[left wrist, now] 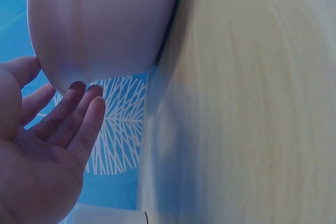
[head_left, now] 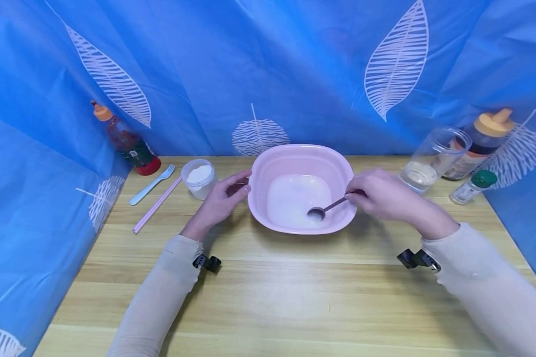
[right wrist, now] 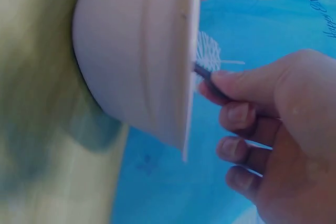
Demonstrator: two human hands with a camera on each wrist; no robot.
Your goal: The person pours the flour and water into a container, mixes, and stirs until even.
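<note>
A pink plastic basin (head_left: 301,154) stands mid-table with a white, milky liquid (head_left: 295,196) in its bottom. At its left side my left hand (head_left: 223,198) touches the rim and outer wall with lightly bent, spread fingers; the left wrist view shows the fingertips (left wrist: 79,85) against the wall. My right hand (head_left: 379,193), above the right rim, pinches the handle of a dark spoon (head_left: 335,204) between thumb and forefinger. The spoon slants down into the basin, its round bowl at the liquid. From the right wrist, the basin wall (right wrist: 131,51) hides that bowl.
Left of the basin are an open jar of white powder (head_left: 201,181), a pink pair of chopsticks (head_left: 157,204), a light-blue fork (head_left: 153,184) and a red sauce bottle (head_left: 131,146). To the right stand a clear cup (head_left: 433,158), a dark sauce bottle (head_left: 478,144) and a green-capped shaker (head_left: 472,187).
</note>
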